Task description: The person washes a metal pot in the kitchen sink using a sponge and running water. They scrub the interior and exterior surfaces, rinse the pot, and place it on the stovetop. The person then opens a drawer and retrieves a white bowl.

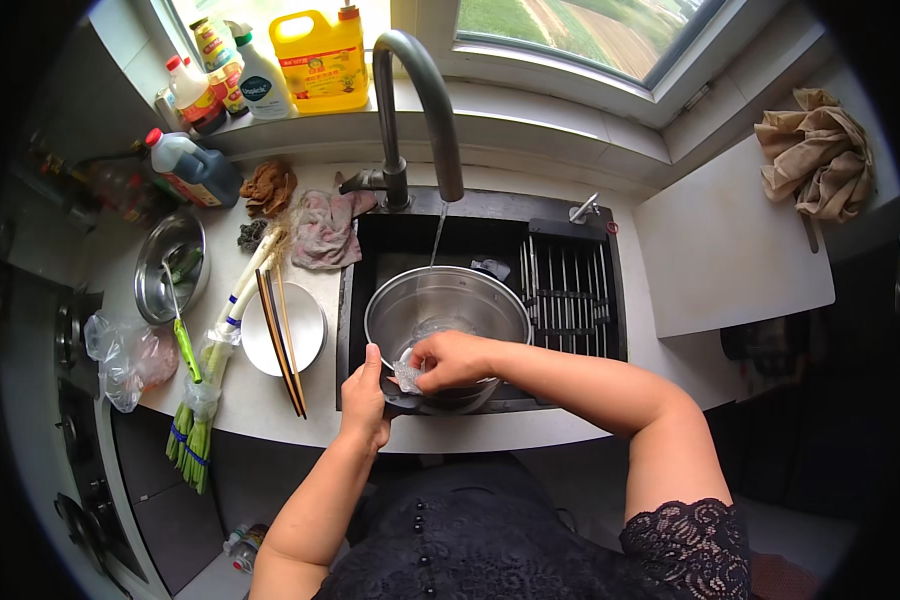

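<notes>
A large stainless steel pot (505, 308) sits tilted in the black sink (368, 250). My left hand (364, 402) grips the pot at its near left rim, thumb up along the edge and fingers mostly hidden below. My right hand (452, 360) reaches over the near rim, its fingers closed on a silvery mesh scrubber (406, 377) pressed to the inside wall beside my left thumb. From the grey gooseneck faucet (448, 150) a thin stream of water (437, 240) runs into the pot. The pot's bottom is partly hidden by my right hand.
Right of the pot is a metal drying rack (570, 290), then a white board (735, 240). To the left are a white bowl (300, 320) with chopsticks (278, 340) across it, green onions (195, 430), and a steel bowl (155, 290). Bottles (260, 85) line the windowsill.
</notes>
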### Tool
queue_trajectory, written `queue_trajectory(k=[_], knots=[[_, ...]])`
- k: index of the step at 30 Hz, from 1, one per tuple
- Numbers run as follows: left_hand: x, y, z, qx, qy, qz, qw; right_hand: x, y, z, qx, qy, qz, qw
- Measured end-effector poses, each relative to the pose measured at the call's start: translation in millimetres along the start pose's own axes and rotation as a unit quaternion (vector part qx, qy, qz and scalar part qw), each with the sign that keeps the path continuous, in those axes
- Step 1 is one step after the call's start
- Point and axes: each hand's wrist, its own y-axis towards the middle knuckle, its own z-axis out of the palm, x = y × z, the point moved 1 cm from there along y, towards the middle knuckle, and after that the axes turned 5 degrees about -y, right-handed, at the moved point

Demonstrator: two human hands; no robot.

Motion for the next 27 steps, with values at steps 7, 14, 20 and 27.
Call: queue_trajectory(k=[7, 14, 20, 27], knots=[[-5, -7, 9, 0.014, 0.014, 0.000, 1.000, -38, -70, 4, -0.112, -0.282, -0.147, 0.942], [-4, -15, 10, 0.027, 0.018, 0.003, 0.999, -133, -88, -68, -0.153, -0.419, -0.191, 0.875], [4, -16, 0, 0.027, 0.021, 0.028, 0.999, -118, -56, -57, 0.024, -0.474, -0.124, 0.871], [5, -24, -2, 0.024, 0.037, 0.061, 0.997, -59, -20, -46, 0.234, -0.501, 0.067, 0.831]])
